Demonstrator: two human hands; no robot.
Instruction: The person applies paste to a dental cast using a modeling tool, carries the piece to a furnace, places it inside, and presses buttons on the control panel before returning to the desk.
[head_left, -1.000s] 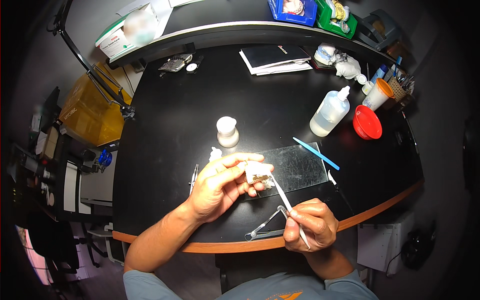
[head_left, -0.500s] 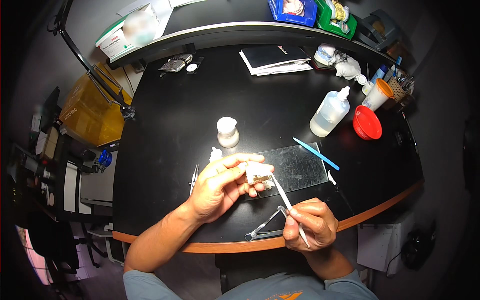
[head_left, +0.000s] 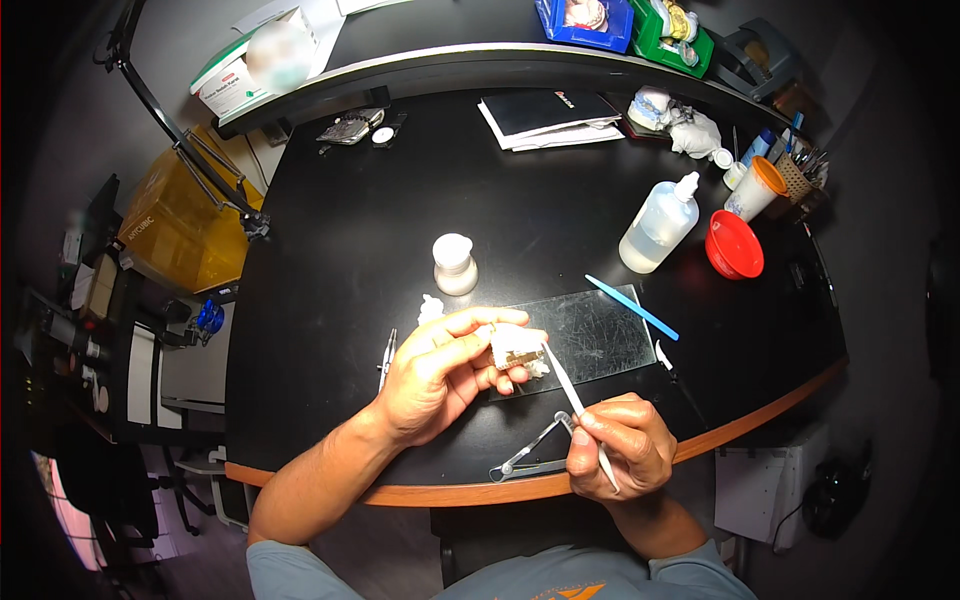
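Note:
My left hand (head_left: 435, 378) is closed around a small white dental cast (head_left: 515, 342) with a brownish strip along its lower side, holding it above the desk. A slim white stick-like tool (head_left: 566, 385) is pinched in my right hand (head_left: 625, 448). Its tip meets the right edge of the cast, or lies just beside it; I cannot tell which. Behind and right of the cast is a scratched glass slab (head_left: 600, 335), with a blue stick tool (head_left: 632, 307) across its far right corner. A clear hinged instrument (head_left: 530, 450) lies under the tool, partly hidden by my right hand.
Beyond my left hand stand a white-capped jar (head_left: 456, 266) and a white crumpled lump (head_left: 431, 308). Metal tweezers (head_left: 388, 358) lie left of that hand. Further right are a squeeze bottle (head_left: 658, 228), a red bowl (head_left: 734, 246) and a white-handled knife (head_left: 664, 357). A dark folder (head_left: 550, 116) lies at the back.
The cast has tilted very slightly in my left hand, and the tool's tip has shifted a little at its right edge. Both hands keep their grip and place.

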